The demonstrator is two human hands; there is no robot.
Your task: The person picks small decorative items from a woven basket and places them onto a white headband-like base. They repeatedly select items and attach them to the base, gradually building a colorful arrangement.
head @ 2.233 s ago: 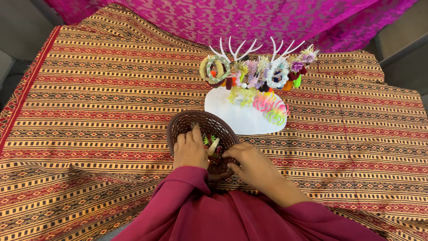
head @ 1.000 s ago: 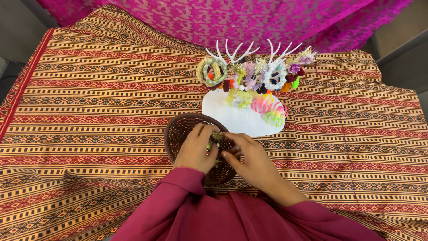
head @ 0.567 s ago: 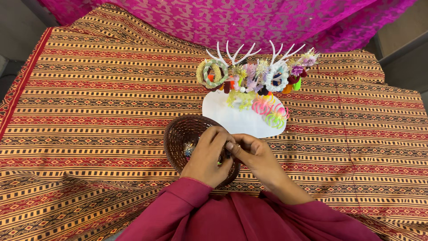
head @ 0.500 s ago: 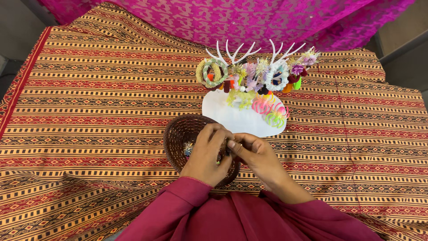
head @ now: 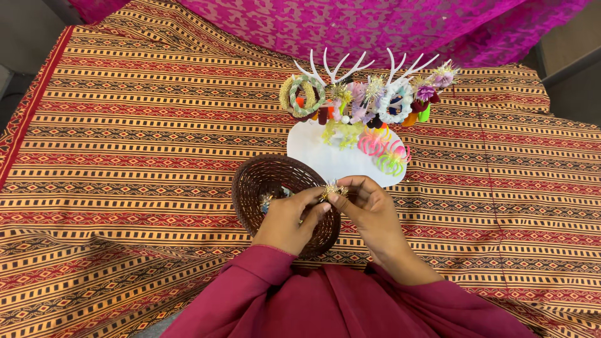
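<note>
A small hair tie (head: 332, 189) with a spiky gold tinsel tuft sits between both hands, just above the far rim of the dark woven basket (head: 258, 180). The left hand (head: 289, 216) and the right hand (head: 370, 209) each pinch it, grip pressed together at the fingertips. Beyond stands a white antler stand (head: 341, 159) hung with colourful hair ties on the striped cloth (head: 125, 138).

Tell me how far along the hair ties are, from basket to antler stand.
Many ties already hang on the white antler stand, with some on its base. In hand: the left hand and right hand together pinch a small gold tinsel tie over the brown woven basket. A few pieces show inside the basket.
</note>
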